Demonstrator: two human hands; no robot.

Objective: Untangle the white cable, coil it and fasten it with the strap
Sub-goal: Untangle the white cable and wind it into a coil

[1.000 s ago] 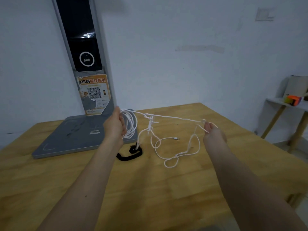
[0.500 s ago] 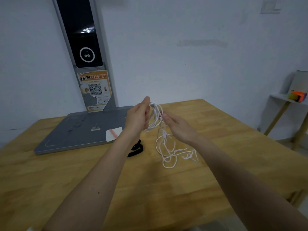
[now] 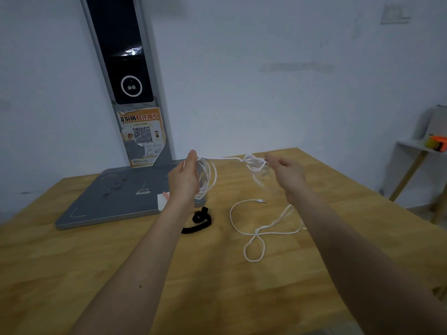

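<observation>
On the wooden table [image 3: 242, 298] nearest to me, the loose tail of the white cable [image 3: 254, 232] is lying in slack loops, with its small plug end pointing to the right, and the black strap [image 3: 198, 221] is waiting untouched just beside it. Half a second ago the two hands were close together at the coil; now they are moving apart, so a stretch of cable is running taut between them. The left hand [image 3: 183, 180] is gripping the finished coils, its grip curled around them above the table. The right hand [image 3: 287, 175] is pinching the cable next to a small knot, its grip narrow. I judge the person is pulling out length to clear this tangle, so the coiling is only partly done. Behind, on the grey stand [image 3: 125, 197], an orange sticker [image 3: 142, 134] is showing a QR code and Chinese writing, where "取件指引" can be read.
</observation>
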